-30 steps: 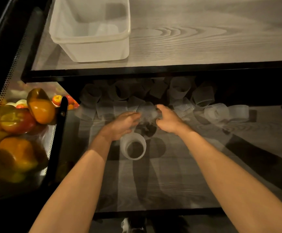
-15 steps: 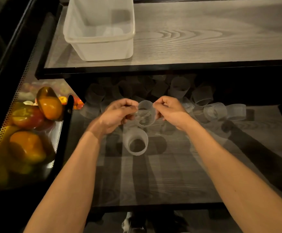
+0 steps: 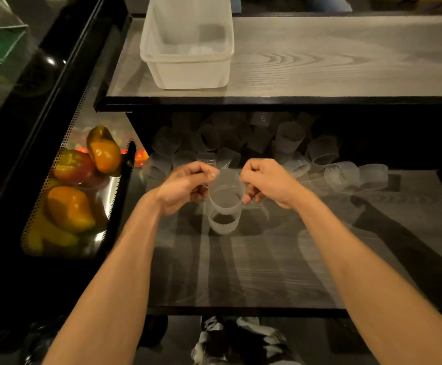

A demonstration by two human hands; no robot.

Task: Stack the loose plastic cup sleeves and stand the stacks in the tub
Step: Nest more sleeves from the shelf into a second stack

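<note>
Both hands pinch one clear ribbed cup sleeve (image 3: 226, 189) by its rim: my left hand (image 3: 188, 184) on its left side, my right hand (image 3: 268, 181) on its right. The sleeve hangs just above a second sleeve (image 3: 223, 223) that stands upright on the lower wooden shelf (image 3: 267, 259); their edges overlap in view. Several loose sleeves (image 3: 291, 138) lie in a heap at the back of that shelf, partly in shadow. A translucent tub (image 3: 188, 67) stands on the upper shelf, far left.
A perforated metal bin (image 3: 56, 206) of orange and red peppers (image 3: 69, 209) sits left of the lower shelf. The upper shelf's black front edge (image 3: 267, 102) overhangs the sleeve heap. Shoes show on the floor below.
Both hands lifted a sleeve out of the heap, drew it toward me and brought it down over the standing sleeve. The camera has tilted, so the tub sits lower in view.
</note>
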